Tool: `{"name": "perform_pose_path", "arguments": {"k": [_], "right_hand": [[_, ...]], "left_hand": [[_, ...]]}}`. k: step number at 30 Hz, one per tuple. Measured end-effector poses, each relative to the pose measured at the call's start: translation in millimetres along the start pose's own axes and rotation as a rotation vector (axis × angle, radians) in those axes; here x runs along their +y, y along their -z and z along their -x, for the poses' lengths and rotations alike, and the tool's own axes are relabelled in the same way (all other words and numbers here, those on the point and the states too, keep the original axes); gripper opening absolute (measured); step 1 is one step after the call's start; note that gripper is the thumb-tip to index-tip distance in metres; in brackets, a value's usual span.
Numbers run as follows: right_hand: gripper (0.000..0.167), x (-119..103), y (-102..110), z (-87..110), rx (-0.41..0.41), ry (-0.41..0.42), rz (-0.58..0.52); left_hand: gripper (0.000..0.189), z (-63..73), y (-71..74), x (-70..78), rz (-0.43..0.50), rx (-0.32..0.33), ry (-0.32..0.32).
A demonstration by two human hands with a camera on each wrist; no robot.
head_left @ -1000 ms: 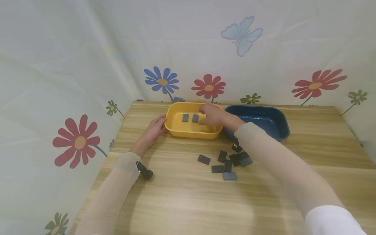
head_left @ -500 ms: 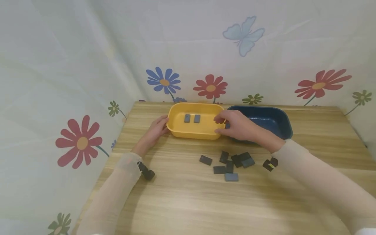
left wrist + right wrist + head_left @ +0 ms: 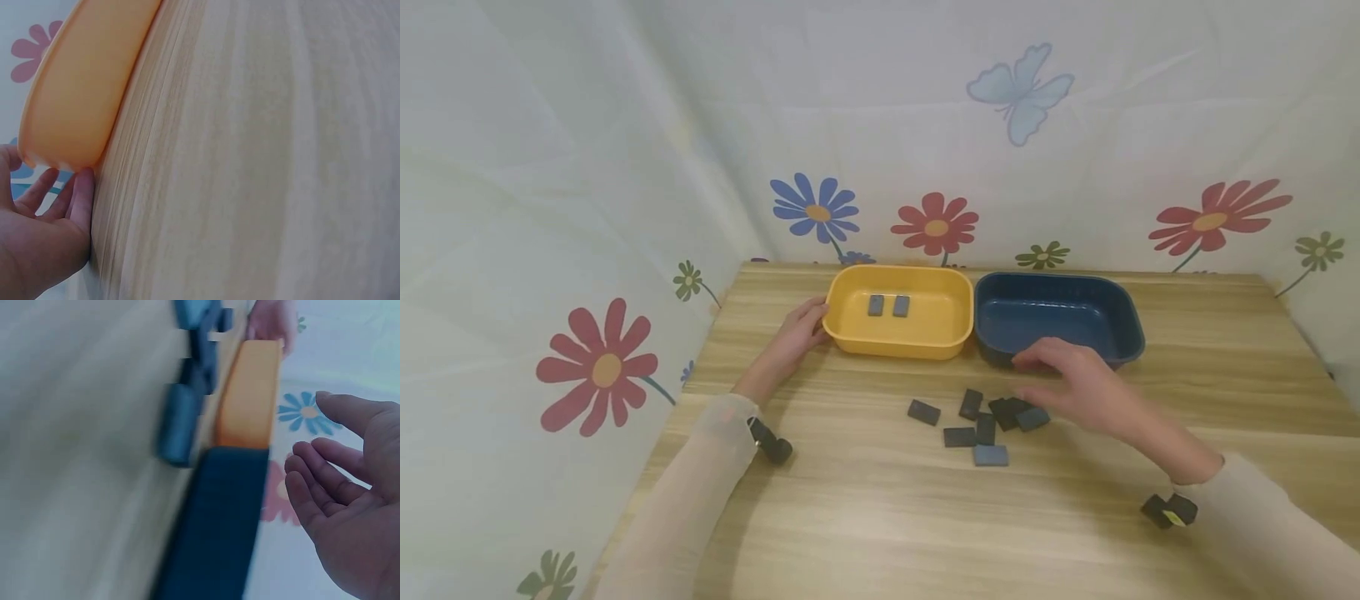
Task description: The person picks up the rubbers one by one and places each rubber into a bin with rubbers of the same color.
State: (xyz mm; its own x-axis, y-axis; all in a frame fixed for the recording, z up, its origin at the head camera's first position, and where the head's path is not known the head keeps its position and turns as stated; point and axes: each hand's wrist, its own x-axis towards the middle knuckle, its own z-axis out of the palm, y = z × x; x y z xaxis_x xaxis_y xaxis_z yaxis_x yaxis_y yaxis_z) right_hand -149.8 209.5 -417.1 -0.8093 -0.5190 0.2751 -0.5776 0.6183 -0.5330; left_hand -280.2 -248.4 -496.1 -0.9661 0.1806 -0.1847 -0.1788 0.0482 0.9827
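Observation:
My left hand (image 3: 792, 336) holds the left end of a yellow plastic tub (image 3: 898, 345), fingertips on its end wall and thumb at the rim. Two small grey rectangular tiles (image 3: 876, 306) lie flat inside the tub. My right hand (image 3: 1078, 387) hovers over the table in front of a dark blue tub (image 3: 1060, 317), thumb and fingers spread apart with nothing between them. Just left of its fingertips lies a loose cluster of several dark grey and black tiles (image 3: 985, 428), some overlapping. The right wrist view shows the right palm (image 3: 356, 512) bare.
Both tubs stand side by side at the back of the wood-grain table (image 3: 865, 517). No contents show in the blue one. Behind them hangs a pale cloth with printed flowers (image 3: 935, 227). Each wrist wears a small black camera (image 3: 1171, 510).
My right hand has left the inside of the yellow tub and moved right and toward me, to beside the tile cluster. The left hand stays at the tub's end.

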Motion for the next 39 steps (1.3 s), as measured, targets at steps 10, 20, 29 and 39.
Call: {"name": "perform_pose_path", "arguments": {"k": [10, 20, 29, 39], "right_hand": [[0.042, 33, -26, 41.7, 0.031, -0.155, 0.111], [0.04, 38, -39, 50.4, 0.029, -0.12, 0.105], [0.035, 37, -41, 44.3, 0.009, -0.15, 0.134], [0.047, 30, -41, 36.1, -0.046, -0.213, 0.169]], "left_hand": [[0.057, -0.2, 1.8, -2.2, 0.008, -0.001, -0.001], [0.058, -0.3, 2.2, -2.4, -0.013, -0.001, -0.001], [0.059, -0.8, 2.9, 0.0, -0.015, -0.012, -0.011], [0.057, 0.3, 1.4, -0.8, 0.006, -0.001, -0.002]]}}
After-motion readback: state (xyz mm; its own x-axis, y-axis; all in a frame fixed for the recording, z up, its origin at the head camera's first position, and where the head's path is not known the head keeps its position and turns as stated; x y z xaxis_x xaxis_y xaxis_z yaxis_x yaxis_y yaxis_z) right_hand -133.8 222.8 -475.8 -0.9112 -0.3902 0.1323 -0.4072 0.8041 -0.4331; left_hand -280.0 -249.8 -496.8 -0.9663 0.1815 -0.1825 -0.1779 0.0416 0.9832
